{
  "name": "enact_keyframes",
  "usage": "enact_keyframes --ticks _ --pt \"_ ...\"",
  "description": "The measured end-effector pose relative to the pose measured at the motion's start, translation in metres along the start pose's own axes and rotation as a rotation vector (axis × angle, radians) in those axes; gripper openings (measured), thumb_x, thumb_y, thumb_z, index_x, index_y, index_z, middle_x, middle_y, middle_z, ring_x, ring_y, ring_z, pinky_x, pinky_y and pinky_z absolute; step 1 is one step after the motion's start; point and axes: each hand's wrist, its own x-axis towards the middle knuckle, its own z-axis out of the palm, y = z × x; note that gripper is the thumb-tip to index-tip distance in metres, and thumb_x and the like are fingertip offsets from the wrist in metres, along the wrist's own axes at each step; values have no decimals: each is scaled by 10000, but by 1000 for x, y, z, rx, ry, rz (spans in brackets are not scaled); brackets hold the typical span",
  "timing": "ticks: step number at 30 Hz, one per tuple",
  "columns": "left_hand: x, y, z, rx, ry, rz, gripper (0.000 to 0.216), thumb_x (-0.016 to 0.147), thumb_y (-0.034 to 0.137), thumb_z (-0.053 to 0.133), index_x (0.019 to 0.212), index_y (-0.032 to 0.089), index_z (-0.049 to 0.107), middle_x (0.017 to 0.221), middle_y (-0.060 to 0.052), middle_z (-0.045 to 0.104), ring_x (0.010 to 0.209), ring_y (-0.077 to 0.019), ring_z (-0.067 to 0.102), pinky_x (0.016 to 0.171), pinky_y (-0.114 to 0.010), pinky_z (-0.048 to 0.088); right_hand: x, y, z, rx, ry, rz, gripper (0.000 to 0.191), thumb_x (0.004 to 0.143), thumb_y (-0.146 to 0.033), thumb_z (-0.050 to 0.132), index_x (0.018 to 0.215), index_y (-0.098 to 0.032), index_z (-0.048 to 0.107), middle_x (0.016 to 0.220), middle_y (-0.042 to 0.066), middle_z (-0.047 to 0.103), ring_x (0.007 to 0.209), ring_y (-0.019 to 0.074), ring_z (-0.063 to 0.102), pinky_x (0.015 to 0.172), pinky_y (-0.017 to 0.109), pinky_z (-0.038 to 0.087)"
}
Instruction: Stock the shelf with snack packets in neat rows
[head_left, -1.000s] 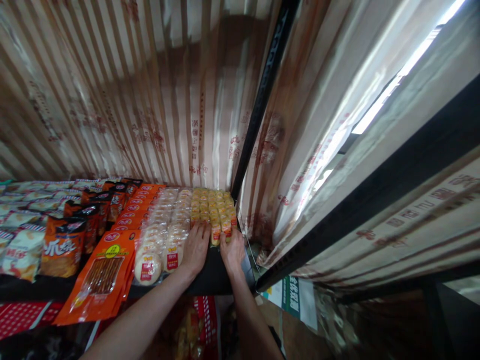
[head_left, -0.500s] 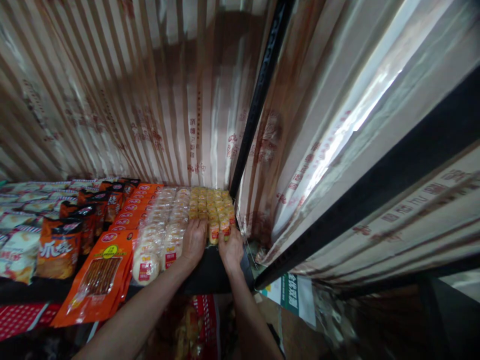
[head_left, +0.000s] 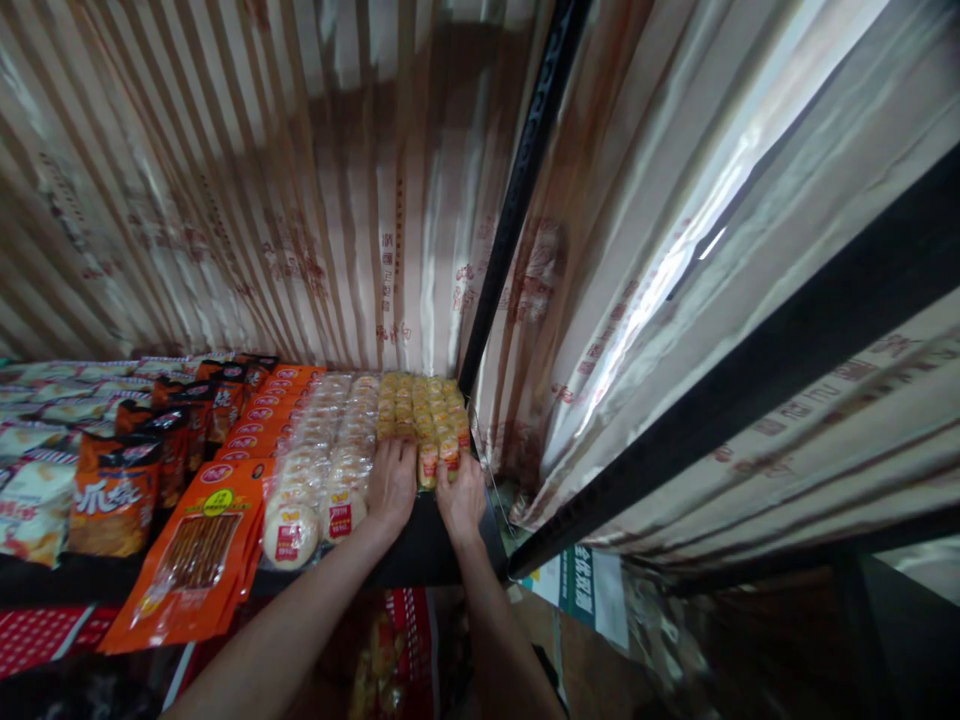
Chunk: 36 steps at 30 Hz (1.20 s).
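Small yellow packaged cakes (head_left: 427,415) with red labels stand in tight rows at the right end of the black shelf (head_left: 416,545). My left hand (head_left: 393,485) is at the front of the left rows, its fingers curled over the front packs and partly hidden. On the right side, my right hand (head_left: 460,495) has its thumb and fingers around the front packs. Two rows of round white cakes (head_left: 291,530) in clear wrap lie just left of my left hand.
Orange bags of stick snacks (head_left: 202,545), orange-and-black bags (head_left: 114,495) and white bags (head_left: 34,505) line the shelf further left. A black post (head_left: 517,200) rises at the shelf's right corner. Printed plastic sheeting (head_left: 390,150) hangs behind; a black bar (head_left: 675,420) slants across the right.
Both hands stay at the yellow cakes with hardly any movement. The view has shifted slightly, and more of the second white cake's label shows beside my left hand.
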Motion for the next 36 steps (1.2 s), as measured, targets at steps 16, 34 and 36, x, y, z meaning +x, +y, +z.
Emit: enact_keyframes --ticks 16,34,36 --pt "-84 27 -10 -102 -82 -56 494 752 78 434 1245 57 461 1422 -219 337 1331 -309 301 1025 -471 385 1 1 -1 -3 -61 22 438 871 -360 406 1203 -100 524 1119 163 578 1074 273 520 885 347 409" --pt "-77 16 6 -180 -161 -33 519 744 52 403 1260 48 452 1404 -201 381 1330 -296 302 1043 -483 368 0 7 9 24 11 -40 445 874 -363 367 1186 -87 525 1070 171 591 1029 276 524 880 371 406" --pt "-76 17 6 -175 -158 -39 545 734 43 401 1276 70 439 1410 -184 379 1329 -289 307 1039 -481 375 0 9 11 30 24 -47 443 874 -370 364 1189 -103 523 1064 161 589 1018 272 524 882 373 404"
